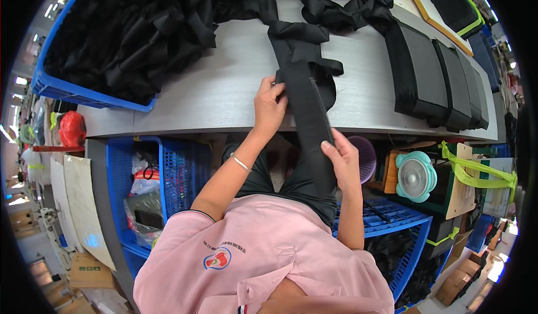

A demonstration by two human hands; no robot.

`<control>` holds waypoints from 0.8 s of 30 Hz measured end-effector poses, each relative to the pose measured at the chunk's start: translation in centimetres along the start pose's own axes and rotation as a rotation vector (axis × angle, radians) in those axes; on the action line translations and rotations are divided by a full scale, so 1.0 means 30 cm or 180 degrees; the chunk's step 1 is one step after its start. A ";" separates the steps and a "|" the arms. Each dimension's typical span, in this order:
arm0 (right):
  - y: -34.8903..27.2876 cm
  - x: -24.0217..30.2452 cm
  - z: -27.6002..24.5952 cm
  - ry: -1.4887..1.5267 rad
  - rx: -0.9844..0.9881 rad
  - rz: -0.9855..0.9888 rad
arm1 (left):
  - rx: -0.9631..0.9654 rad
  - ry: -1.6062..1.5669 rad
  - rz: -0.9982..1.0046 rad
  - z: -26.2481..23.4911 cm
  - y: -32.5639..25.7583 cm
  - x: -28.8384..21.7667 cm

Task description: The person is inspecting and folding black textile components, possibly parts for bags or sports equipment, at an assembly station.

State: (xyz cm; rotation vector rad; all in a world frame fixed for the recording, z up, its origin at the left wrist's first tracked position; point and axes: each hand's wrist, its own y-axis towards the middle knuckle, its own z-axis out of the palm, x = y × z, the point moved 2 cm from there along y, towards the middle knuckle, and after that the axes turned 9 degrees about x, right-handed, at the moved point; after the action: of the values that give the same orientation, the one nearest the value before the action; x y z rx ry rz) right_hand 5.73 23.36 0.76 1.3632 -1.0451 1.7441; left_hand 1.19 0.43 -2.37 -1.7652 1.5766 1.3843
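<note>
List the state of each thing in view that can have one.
black strap: stretched flat over the table edge, held by both hands
left hand: gripping the strap's left edge
right hand: pinching the strap's lower end
blue crate: heaped with black straps
small fan: lying face up

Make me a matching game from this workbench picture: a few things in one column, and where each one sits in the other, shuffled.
Things:
1. black strap
2. blue crate of black fabric
3. stack of black pads
4. small teal fan

Places:
A. below the table edge, on the right
B. far left of the table
C. between the left hand and right hand
D. right side of the table

Pairs: 1-C, 2-B, 3-D, 4-A
</note>
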 end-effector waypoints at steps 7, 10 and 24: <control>-0.075 0.004 0.088 -0.3125 -0.0826 -0.1031 | 0.0402 0.0523 0.0012 -0.105 -0.075 -0.027; -0.108 -0.003 0.170 -0.4611 -0.0232 -0.1301 | 0.0791 0.0515 0.0431 -0.112 -0.057 -0.088; 0.103 -0.061 0.077 -0.2151 -0.0708 -0.1460 | 0.0914 0.0564 0.1966 -0.095 -0.184 -0.317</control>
State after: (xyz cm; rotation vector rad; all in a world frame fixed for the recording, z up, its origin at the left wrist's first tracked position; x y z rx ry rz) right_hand 4.41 19.86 -1.31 1.9112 -1.1042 0.8162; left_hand 8.54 4.58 5.22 -1.3093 2.4180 1.1706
